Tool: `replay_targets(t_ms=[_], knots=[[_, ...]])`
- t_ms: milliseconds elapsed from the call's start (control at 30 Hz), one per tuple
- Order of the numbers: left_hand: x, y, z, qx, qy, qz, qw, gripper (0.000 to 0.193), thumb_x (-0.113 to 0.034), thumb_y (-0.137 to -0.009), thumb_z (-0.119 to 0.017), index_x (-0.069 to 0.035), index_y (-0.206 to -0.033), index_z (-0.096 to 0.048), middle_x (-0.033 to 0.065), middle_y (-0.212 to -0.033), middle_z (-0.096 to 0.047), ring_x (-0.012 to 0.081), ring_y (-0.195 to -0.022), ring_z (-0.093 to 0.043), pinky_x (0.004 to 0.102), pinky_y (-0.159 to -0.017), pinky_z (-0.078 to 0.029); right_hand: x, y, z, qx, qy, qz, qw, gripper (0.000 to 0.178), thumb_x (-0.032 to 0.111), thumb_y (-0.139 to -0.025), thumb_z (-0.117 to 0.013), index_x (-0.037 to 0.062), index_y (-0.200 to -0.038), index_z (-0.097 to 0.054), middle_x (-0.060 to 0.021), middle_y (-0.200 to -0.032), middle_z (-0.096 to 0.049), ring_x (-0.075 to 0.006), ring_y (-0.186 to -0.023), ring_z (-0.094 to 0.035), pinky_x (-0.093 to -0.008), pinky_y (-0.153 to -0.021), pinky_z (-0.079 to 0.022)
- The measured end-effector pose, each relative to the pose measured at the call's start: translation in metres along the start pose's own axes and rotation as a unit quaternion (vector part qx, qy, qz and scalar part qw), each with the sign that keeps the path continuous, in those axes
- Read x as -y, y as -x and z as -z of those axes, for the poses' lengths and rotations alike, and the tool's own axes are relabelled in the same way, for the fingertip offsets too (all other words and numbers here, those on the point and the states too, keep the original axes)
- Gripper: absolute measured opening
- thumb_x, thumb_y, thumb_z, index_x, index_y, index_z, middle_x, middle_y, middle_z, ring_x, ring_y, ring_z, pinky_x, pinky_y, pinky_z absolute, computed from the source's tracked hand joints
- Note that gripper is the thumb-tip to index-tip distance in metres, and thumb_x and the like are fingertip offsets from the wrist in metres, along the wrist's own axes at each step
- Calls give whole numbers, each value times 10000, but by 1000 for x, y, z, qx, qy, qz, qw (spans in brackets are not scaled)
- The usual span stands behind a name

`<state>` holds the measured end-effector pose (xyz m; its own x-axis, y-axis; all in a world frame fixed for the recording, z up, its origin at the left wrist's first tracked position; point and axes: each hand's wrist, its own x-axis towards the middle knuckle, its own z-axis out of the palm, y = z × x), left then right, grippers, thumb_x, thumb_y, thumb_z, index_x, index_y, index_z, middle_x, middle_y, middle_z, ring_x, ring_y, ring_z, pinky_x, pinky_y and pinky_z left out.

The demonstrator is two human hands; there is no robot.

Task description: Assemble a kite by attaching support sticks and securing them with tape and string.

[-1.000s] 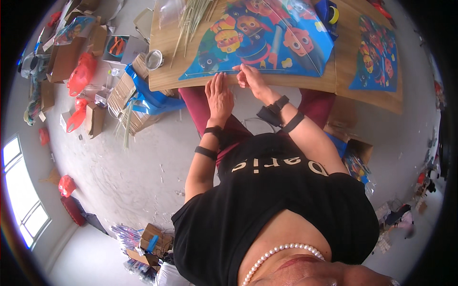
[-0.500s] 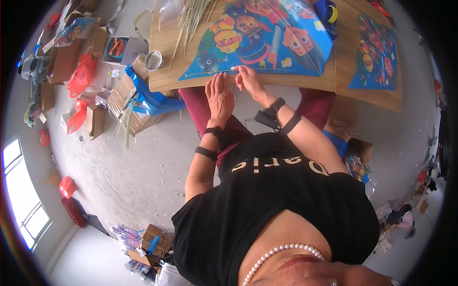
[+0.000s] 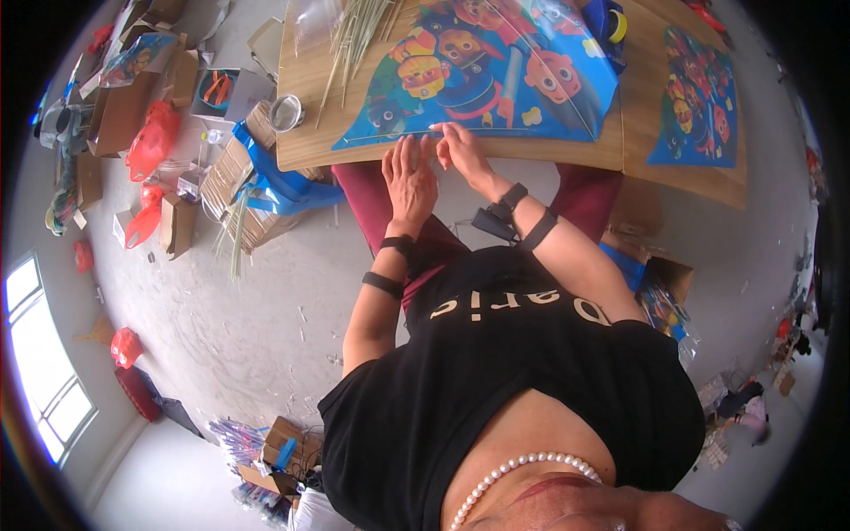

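Note:
A printed blue kite sheet (image 3: 478,88) with cartoon figures lies on the wooden table (image 3: 310,152). Thin pale rods run across it and along its near edge. My left hand (image 3: 411,181) is open, its fingers stretched out together with the tips at that near edge. Just to its right, my right hand (image 3: 465,157) reaches the same edge with an extended finger. The thumb side stays apart from that fingertip, and the other fingers are partly bent. Nothing shows in either hand; what lies beneath the fingertips is hidden.
Loose thin sticks (image 3: 359,40) lie at the table's far left, near a round metal tin (image 3: 286,113). A blue tape dispenser (image 3: 611,26) stands at the far right. Another printed sheet (image 3: 695,102) lies on the right. Cardboard boxes (image 3: 119,111) and red bags (image 3: 152,142) crowd the left floor.
My left hand has shifted very slightly, its fingers a little more apart. The right hand has barely moved, and the kite sheet lies as before.

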<state>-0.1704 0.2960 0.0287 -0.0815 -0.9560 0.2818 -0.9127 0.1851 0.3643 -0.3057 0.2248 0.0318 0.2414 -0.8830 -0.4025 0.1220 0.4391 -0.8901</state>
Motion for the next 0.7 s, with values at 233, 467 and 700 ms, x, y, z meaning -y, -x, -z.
replay_targets(t_ms=[233, 467, 700], knots=[[0, 0, -2, 8, -8, 1, 1000, 636, -107, -848, -604, -163, -1470, -482, 162, -1456, -438, 330, -1398, -385, 505, -1165, -257, -3, -1, 0, -1, 5, 8, 1000, 355, 269, -1107, -346, 20, -1193, -584, -23, -661, -561, -101, -490, -510, -261, -463, -446], [-2, -1, -2, 11, -29, -4, 1000, 602, -163, -873, -610, -218, -1462, -498, 166, -1455, -438, 330, -1393, -387, 511, -1160, -256, -10, -10, 9, 17, 55, 9, 998, 305, 269, -1091, -400, 36, -1162, -583, -88, -703, -631, -186, -534, -602, -319, -497, -488], [0, 0, -2, 8, -32, -4, 999, 604, -177, -866, -619, -206, -1458, -502, 176, -1454, -436, 337, -1392, -384, 515, -1156, -262, 0, -15, 12, -41, 442, 223, 868, 269, 269, -1011, -561, 41, -1154, -575, -220, -947, -706, -426, -854, -679, -511, -692, -533]])
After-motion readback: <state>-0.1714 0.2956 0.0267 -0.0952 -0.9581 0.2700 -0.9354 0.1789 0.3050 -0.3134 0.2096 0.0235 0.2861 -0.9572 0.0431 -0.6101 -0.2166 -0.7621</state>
